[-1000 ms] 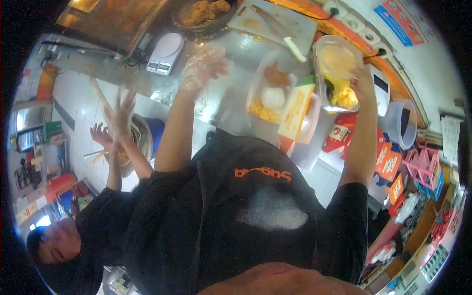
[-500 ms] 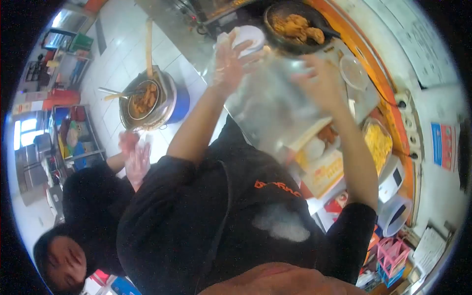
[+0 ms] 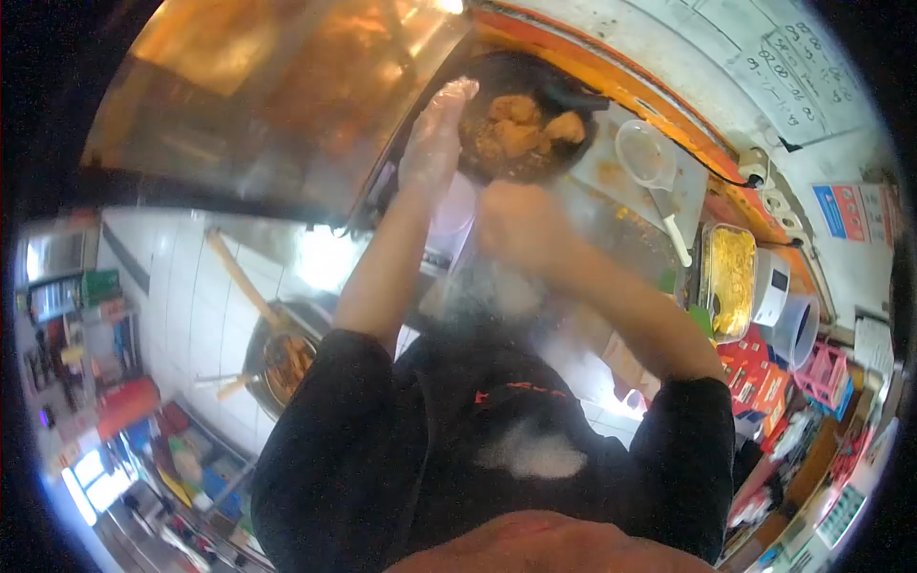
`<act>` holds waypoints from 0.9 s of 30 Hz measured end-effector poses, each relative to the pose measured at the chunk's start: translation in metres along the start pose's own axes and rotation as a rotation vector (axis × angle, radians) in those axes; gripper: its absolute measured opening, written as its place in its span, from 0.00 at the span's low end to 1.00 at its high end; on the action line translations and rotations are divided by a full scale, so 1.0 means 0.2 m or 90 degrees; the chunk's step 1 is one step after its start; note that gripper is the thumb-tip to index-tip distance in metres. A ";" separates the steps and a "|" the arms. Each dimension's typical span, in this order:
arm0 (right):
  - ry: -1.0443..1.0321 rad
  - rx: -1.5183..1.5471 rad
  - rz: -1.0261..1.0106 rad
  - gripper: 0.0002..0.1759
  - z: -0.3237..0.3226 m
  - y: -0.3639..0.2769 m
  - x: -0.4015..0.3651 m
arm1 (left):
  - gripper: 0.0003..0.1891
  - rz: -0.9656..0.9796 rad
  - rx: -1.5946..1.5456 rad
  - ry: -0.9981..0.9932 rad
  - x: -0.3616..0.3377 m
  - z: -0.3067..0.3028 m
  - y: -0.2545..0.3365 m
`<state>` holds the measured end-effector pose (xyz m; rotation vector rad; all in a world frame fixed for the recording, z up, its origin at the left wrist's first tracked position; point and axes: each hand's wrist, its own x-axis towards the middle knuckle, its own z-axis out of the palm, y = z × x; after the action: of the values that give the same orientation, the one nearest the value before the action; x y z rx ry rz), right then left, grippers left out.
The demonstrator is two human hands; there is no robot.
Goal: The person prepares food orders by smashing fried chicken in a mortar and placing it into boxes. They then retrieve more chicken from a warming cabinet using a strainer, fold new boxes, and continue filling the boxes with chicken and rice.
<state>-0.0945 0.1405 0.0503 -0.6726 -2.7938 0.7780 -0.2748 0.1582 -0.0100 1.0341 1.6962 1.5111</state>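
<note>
Plastic-gloved left hand (image 3: pixel 435 143) open at pan's (image 3: pixel 506 69) 9 o'clock; fried chicken (image 3: pixel 521 126) looks greasy, crumbly, so I'd pinch its sides. Right hand (image 3: pixel 521 224) blurred, can't tell grip.

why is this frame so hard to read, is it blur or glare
Head view: fisheye bends the edges inside a black vignette; the right hand is motion-blurred, the gloved left hand beside the fried chicken sharper; glare whitens the steel counter.

Thin, crinkled clear plastic gloves the left hand (image 3: pixel 435 143). At twelve o'clock, rough-crusted fried chicken (image 3: pixel 521 129) lies in a dark matt pan (image 3: pixel 516 72). At six o'clock, the shirt (image 3: pixel 449 458) is matt black cloth.
</note>
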 end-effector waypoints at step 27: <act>0.151 -0.049 0.329 0.36 -0.22 1.18 0.63 | 0.23 -0.049 0.333 -0.052 0.49 0.30 -0.38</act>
<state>-0.1044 0.3987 -0.0318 -1.4301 -2.4640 0.6133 -0.2815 0.2699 -0.0905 1.2496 2.0998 0.9770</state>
